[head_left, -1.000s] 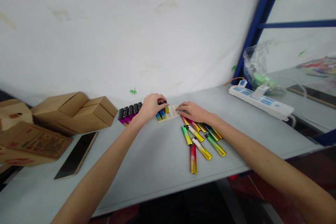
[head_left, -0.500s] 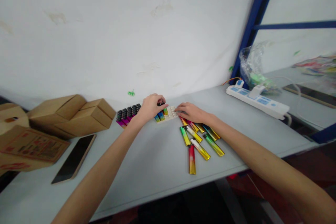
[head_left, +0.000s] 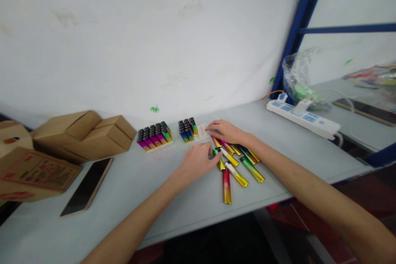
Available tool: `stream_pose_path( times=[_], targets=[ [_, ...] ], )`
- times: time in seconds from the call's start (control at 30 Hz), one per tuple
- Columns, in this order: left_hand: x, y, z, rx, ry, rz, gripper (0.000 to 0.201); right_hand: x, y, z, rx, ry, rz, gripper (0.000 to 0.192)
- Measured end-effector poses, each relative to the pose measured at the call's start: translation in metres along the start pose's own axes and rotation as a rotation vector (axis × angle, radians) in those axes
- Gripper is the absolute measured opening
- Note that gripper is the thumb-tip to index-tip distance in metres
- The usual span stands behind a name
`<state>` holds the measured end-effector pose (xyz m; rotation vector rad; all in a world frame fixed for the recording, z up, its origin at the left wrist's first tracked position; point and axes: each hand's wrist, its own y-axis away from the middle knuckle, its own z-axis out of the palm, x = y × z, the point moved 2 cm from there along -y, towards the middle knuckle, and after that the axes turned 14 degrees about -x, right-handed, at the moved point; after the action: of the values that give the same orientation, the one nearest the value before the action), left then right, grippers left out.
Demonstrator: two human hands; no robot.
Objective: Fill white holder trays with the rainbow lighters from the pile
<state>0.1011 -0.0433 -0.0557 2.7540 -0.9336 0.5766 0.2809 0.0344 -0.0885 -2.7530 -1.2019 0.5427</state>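
Several shiny lighters with gold ends lie loose at the right-centre of the table. My left hand (head_left: 199, 159) is among them, thumb and fingers closed around the upper part of a green-and-gold lighter (head_left: 220, 165). My right hand (head_left: 228, 132) lies beyond the pile, its bent fingers holding the right end of a white tray with round holes (head_left: 203, 131). Blue and green lighters with black tops (head_left: 186, 131) stand upright in the left part of that tray. A red-and-gold lighter (head_left: 227, 185) lies nearest the table's front edge.
Left of the tray stands a second tray packed with black-topped lighters (head_left: 154, 137). Cardboard boxes (head_left: 83, 134) and a dark phone (head_left: 87, 185) are at the left. A white power strip (head_left: 303, 119) lies at the right by the blue frame (head_left: 287, 49).
My left hand has come off the black-topped lighters in the white tray and moved right and nearer, onto the green-and-gold lighter. My right hand stays at the tray.
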Motion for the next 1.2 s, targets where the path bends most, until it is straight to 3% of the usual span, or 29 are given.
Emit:
stream_pose_path(
  times=[0.2,0.33,0.47,0.6,0.87,0.97,1.07,1.2],
  targets=[
    [0.000,-0.002,-0.002,-0.125,-0.248,-0.185,0.030,0.000,0.000,0.000,-0.009,-0.001,-0.005,0.031],
    [-0.010,-0.002,-0.007,-0.117,-0.249,-0.172,0.022,0.000,0.001,-0.001,-0.012,0.000,-0.010,0.031],
    [-0.026,-0.003,-0.008,-0.049,-0.075,-0.116,0.016,0.000,0.002,-0.001,-0.023,0.009,-0.012,0.032],
    [-0.037,-0.001,-0.012,-0.062,0.215,-0.012,0.019,-0.001,0.002,-0.001,-0.025,0.010,-0.004,0.032],
    [-0.031,0.005,-0.012,-0.129,1.018,0.177,0.043,-0.001,0.004,-0.003,-0.008,-0.032,-0.029,0.032],
    [-0.022,0.007,-0.013,-0.125,1.118,0.259,0.046,0.000,0.003,-0.002,-0.010,-0.047,-0.038,0.032],
    [-0.019,0.008,-0.013,-0.077,1.162,0.242,0.042,0.001,0.003,-0.002,0.001,-0.052,-0.047,0.032],
    [-0.024,0.008,-0.011,0.055,1.015,0.185,0.046,0.002,0.004,-0.002,0.006,-0.045,-0.056,0.032]
  ],
)
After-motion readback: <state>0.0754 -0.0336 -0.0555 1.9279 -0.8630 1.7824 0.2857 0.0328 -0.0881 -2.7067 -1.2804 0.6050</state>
